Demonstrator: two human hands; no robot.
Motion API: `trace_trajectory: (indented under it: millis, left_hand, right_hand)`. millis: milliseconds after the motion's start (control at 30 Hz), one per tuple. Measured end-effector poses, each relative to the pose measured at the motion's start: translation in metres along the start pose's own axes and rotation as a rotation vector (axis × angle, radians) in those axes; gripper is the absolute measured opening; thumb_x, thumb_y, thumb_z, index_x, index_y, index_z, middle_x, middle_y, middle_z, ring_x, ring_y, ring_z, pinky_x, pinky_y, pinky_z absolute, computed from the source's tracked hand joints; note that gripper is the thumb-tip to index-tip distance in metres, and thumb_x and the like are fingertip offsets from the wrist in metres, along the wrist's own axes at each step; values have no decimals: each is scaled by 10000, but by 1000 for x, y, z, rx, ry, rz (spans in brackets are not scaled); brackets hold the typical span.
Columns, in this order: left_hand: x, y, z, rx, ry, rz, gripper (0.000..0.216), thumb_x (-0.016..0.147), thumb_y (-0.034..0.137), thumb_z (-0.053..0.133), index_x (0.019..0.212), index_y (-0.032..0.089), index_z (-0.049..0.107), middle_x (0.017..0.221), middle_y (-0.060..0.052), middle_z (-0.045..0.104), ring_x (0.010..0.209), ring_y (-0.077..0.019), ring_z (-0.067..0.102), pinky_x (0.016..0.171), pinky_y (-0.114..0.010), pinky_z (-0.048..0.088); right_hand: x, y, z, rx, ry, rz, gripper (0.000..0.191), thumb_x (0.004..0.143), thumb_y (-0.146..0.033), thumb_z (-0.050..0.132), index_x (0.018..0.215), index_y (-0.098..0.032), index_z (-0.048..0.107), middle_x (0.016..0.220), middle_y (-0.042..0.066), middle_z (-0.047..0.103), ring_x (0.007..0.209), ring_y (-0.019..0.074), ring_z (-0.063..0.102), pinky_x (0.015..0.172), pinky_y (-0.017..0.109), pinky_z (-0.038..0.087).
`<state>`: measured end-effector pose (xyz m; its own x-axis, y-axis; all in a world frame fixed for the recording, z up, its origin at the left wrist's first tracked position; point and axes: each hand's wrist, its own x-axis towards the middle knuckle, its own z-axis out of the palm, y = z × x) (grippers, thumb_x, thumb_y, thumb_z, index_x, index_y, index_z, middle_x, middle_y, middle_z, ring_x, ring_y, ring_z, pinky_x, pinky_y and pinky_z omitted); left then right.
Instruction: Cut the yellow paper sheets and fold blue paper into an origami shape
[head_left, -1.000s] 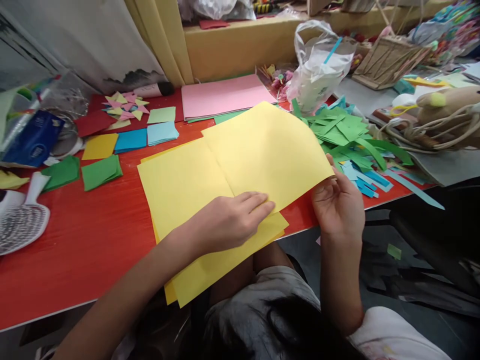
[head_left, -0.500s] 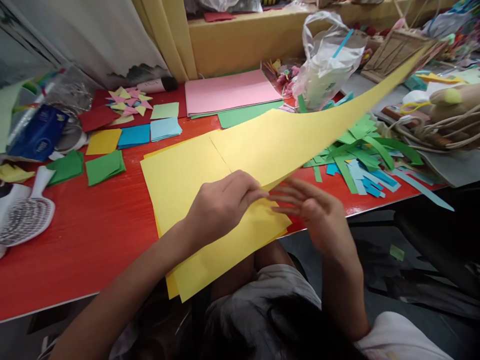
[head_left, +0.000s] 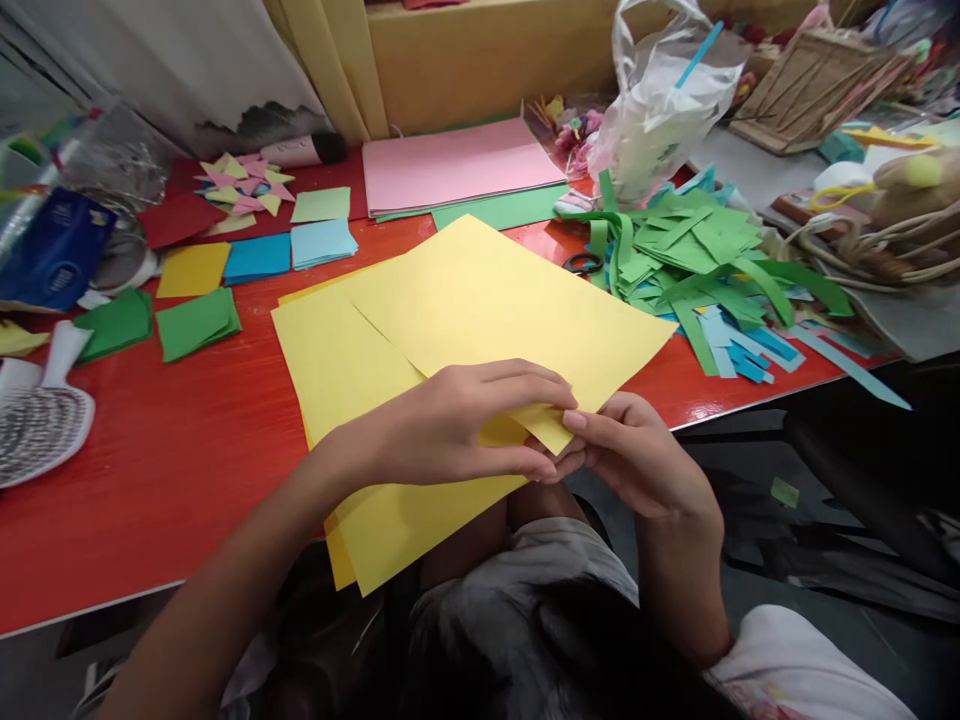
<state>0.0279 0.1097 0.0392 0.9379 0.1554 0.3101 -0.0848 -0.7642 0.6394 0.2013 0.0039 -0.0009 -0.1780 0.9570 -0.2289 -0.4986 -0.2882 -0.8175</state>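
Observation:
A large yellow paper sheet (head_left: pixel 495 300) lies tilted on top of a stack of yellow sheets (head_left: pixel 337 350) on the red table (head_left: pixel 172 450). My left hand (head_left: pixel 457 425) pinches the top sheet's near corner, thumb under and fingers over it. My right hand (head_left: pixel 637 455) meets it at the same corner, its fingertips closed on the paper's tip just past the table's front edge.
Green and blue paper strips (head_left: pixel 697 250) with black scissors (head_left: pixel 581 263) lie at the right. Pink sheets (head_left: pixel 457 165) and a plastic bag (head_left: pixel 660 100) are behind. Small coloured squares (head_left: pixel 195 320), folded stars (head_left: pixel 240 185) and a white hairbrush (head_left: pixel 37 420) sit at the left.
The top yellow sheet, lifted and swung up to the right half a second ago, now lies flat again. My right hand left its far edge and joined my left hand at the near corner.

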Motion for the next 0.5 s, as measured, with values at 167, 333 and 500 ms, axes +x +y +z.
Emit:
trace_trajectory:
  millis: [167, 333, 500]
  left_hand:
    - [0, -1, 2, 50, 9, -55, 354, 879, 276, 575, 1191, 110, 581, 1189, -102, 655, 1071, -155, 629, 899, -218, 488]
    - [0, -3, 6, 52, 54, -56, 324, 905, 224, 526, 1212, 141, 589, 1172, -75, 675, 1042, -147, 655, 863, -204, 508]
    - [0, -6, 8, 15, 101, -61, 273, 907, 188, 517, 1145, 134, 640, 1152, -79, 683, 1022, -141, 668, 840, -180, 510]
  right_hand:
    - [3, 2, 4, 9, 29, -13, 212, 736, -315, 747, 678, -111, 743, 643, 91, 723, 561, 161, 699, 594, 221, 591]
    - [4, 2, 13, 23, 115, -61, 466, 752, -347, 724, 383, -110, 567, 318, 0, 496, 261, 18, 438, 315, 97, 332]
    - [5, 8, 20, 17, 313, -153, 529, 700, -340, 770, 390, -142, 391, 293, -74, 333, 241, -9, 290, 274, 127, 165]
